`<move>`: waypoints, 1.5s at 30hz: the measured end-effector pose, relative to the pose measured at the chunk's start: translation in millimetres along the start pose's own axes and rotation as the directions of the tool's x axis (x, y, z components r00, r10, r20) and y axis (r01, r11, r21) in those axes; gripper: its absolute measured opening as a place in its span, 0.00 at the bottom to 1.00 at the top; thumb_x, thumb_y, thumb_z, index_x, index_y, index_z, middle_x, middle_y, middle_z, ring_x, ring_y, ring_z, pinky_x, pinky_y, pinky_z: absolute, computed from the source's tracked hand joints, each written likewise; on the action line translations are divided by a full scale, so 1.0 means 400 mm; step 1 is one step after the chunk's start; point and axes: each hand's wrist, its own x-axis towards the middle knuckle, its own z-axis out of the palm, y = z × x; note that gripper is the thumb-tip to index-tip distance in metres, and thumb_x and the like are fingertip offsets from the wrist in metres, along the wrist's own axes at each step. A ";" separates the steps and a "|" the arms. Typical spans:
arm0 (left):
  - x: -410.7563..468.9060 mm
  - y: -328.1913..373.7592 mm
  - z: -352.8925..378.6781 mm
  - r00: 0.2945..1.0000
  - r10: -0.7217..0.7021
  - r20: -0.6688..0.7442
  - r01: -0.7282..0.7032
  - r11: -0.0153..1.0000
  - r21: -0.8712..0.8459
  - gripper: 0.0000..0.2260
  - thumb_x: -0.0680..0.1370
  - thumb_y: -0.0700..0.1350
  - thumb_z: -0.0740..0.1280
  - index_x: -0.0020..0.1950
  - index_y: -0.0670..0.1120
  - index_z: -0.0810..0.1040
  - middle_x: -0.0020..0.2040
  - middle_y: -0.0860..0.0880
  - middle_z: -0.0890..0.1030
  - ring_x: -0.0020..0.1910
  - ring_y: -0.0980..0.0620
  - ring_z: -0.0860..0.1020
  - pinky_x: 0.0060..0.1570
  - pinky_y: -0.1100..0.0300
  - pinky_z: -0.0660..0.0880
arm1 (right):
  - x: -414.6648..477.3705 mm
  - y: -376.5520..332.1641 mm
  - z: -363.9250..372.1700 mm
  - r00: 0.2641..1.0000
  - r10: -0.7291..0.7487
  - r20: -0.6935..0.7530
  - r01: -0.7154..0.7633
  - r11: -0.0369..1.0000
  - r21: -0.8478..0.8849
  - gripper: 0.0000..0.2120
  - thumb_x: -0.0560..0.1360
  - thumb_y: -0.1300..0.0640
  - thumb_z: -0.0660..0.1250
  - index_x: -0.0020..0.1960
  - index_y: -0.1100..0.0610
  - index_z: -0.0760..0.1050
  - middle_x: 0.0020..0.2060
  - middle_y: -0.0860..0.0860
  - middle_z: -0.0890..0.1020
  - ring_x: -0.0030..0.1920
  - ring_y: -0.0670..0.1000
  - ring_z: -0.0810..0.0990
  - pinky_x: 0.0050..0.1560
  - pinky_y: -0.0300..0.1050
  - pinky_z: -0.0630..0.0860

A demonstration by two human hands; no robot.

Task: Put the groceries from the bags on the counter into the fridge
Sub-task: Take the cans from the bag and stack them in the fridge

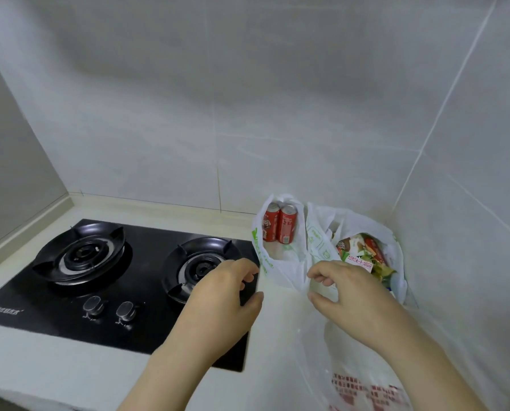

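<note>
Red cans [279,223] upright in white bag [288,264]; left hand [221,301] just short of bag, nearer; right hand [345,295] at bag's right; both loosely curled, empty.

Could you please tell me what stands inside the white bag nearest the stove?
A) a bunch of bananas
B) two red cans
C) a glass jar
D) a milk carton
B: two red cans stand upright side by side inside the open white bag next to the stove.
</note>
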 end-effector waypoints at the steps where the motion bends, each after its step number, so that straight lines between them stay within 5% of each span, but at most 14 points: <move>1: 0.023 -0.007 0.004 1.000 0.008 0.005 -0.008 1.000 0.002 0.13 0.75 0.49 0.67 0.59 0.53 0.75 0.52 0.58 0.77 0.51 0.61 0.75 0.54 0.60 0.75 | 0.019 0.005 0.003 1.000 0.007 0.002 -0.007 1.000 -0.002 0.15 0.75 0.48 0.65 0.62 0.46 0.74 0.55 0.41 0.78 0.55 0.42 0.76 0.57 0.41 0.73; 21: 0.429 -0.252 -0.003 0.983 0.112 0.145 -0.097 0.990 -0.102 0.16 0.76 0.48 0.66 0.64 0.52 0.73 0.57 0.55 0.77 0.54 0.57 0.76 0.56 0.61 0.74 | 0.379 0.001 0.105 0.976 0.217 0.035 -0.218 0.976 0.014 0.13 0.74 0.48 0.68 0.59 0.45 0.74 0.52 0.40 0.78 0.53 0.41 0.76 0.56 0.41 0.74; 31: 0.596 -0.274 0.090 0.972 0.135 0.191 -0.128 0.991 -0.048 0.16 0.76 0.48 0.65 0.64 0.52 0.73 0.57 0.55 0.76 0.55 0.57 0.75 0.52 0.67 0.70 | 0.587 0.106 0.117 0.975 0.198 0.102 -0.198 0.980 -0.008 0.15 0.76 0.51 0.66 0.62 0.49 0.74 0.57 0.44 0.78 0.57 0.43 0.75 0.59 0.40 0.72; 45: 0.852 -0.318 0.360 0.956 0.031 0.292 -0.019 0.999 -0.041 0.11 0.73 0.44 0.65 0.55 0.46 0.76 0.52 0.50 0.75 0.50 0.49 0.77 0.49 0.55 0.74 | 0.840 0.325 0.225 0.968 0.216 0.127 -0.216 0.976 -0.010 0.17 0.73 0.54 0.66 0.61 0.52 0.75 0.58 0.49 0.79 0.59 0.49 0.75 0.55 0.38 0.68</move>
